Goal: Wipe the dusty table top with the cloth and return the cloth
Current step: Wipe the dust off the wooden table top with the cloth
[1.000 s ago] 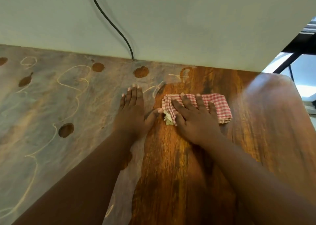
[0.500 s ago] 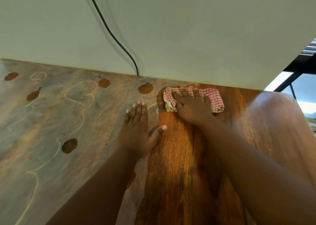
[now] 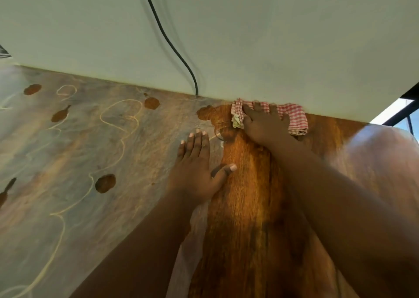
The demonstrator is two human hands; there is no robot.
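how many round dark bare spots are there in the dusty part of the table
6 at least: far left near the wall, below it, mid-back, beside the cloth, centre, left edge. The arms may hide others.

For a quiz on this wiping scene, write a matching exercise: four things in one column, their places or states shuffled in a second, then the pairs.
Things:
1. cloth
2. left hand
3. right hand
4. cable

States:
A. flat on the dusty table
B. hangs down the wall
C. red-checked, at the wall edge
D. presses on the cloth

Pairs: 1-C, 2-A, 3-D, 4-B
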